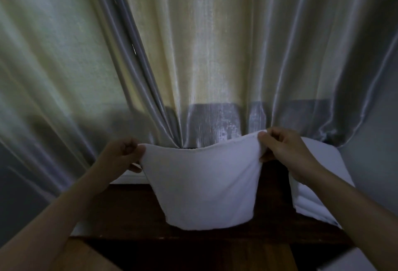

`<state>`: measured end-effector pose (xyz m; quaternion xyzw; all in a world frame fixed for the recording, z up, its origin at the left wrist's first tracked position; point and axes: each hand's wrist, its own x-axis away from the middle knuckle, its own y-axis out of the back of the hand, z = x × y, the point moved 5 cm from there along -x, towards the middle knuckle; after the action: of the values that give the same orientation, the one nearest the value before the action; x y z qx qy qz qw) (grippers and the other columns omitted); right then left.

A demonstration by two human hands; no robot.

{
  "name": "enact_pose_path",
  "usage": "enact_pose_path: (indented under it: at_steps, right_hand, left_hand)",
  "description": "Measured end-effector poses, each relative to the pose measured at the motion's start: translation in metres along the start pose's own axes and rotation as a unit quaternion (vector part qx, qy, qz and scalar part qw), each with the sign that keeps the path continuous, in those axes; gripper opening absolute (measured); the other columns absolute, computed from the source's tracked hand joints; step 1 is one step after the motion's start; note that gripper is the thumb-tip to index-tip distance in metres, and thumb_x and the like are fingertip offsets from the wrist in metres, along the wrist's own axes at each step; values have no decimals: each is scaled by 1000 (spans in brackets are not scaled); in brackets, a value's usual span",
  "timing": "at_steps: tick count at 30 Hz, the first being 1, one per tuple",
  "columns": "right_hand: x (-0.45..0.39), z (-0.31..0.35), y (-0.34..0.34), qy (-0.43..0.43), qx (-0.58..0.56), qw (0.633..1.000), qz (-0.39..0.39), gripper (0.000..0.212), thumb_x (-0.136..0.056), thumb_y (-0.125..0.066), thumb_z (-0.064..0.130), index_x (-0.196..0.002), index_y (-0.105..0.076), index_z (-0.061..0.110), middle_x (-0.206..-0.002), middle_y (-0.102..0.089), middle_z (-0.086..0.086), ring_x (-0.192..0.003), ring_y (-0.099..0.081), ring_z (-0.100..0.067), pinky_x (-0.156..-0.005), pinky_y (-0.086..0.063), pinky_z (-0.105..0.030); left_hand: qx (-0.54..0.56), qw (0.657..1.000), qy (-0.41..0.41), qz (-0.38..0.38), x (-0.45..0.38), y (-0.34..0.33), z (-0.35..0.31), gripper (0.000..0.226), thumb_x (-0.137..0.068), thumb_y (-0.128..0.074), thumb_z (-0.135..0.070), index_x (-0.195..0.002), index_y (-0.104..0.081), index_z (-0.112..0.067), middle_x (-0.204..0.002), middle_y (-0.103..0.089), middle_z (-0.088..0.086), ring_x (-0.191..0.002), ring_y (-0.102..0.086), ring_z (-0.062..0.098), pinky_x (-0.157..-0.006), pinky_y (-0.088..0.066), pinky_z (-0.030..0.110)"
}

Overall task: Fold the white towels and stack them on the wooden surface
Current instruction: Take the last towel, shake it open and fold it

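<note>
Holding a white towel (204, 186) by its top corners, we pinch it with left hand (122, 156) and right hand (284, 152); it hangs above the wooden surface (133, 210). Folded towels (316, 188) rest at its right edge. Curtain (193, 55) behind.

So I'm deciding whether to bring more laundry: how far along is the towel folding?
Partly done: a stack of folded white towels sits on the wooden surface. In hand: the left hand and right hand pinch one towel by its top corners, hanging unfolded. Left: folding and stacking it.
</note>
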<state>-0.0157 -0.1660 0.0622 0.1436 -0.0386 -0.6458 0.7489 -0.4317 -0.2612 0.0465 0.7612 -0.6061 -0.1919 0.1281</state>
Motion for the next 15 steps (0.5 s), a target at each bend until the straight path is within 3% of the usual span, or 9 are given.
enact_pose_path:
  at_steps: [3, 6, 9, 12, 15]
  right_hand:
    - [-12, -32, -5, -35, 44, 998, -8, 32, -100, -61, 24, -86, -64, -4, -79, -60, -28, -70, -62, -24, -70, -61, -46]
    - [-22, -79, -18, -87, 61, 994, -14, 24, -99, -63, 19, -81, -66, 4, -70, -65, -12, -64, -61, -17, -58, -55, -33]
    - [-29, -128, -37, -132, 84, 988, -1, 20, -98, -64, 16, -80, -68, 9, -76, -68, -9, -66, -61, -13, -57, -48, -22]
    - [-34, -172, -53, -181, 113, 977, 29, 21, -98, -63, 17, -79, -69, 10, -78, -69, -7, -73, -63, -18, -66, -50, -30]
    - [-43, -210, -69, -217, 138, 964, 67, 19, -99, -61, 20, -84, -72, 15, -84, -71, -3, -79, -67, -17, -70, -55, -33]
  left_hand:
    - [-90, 996, 7, 14, -15, -13, 27, 16, -98, -63, -17, -82, -64, -19, -65, -68, -4, -63, -72, 19, -53, -60, 35]
    - [-121, 991, 32, 42, -29, -39, 62, 17, -99, -61, -28, -84, -65, -23, -72, -71, -5, -66, -71, 15, -57, -60, 32]
    - [-158, 984, 47, 70, -42, -65, 100, 19, -99, -60, -32, -81, -63, -24, -68, -68, -8, -59, -67, 10, -59, -56, 31]
    - [-166, 975, 93, 113, -54, -84, 147, 20, -99, -60, -30, -80, -62, -25, -66, -66, -5, -61, -66, 11, -61, -57, 34]
    - [-145, 961, 164, 169, -70, -96, 195, 14, -99, -60, -27, -88, -66, -22, -81, -69, 1, -72, -71, 18, -65, -61, 34]
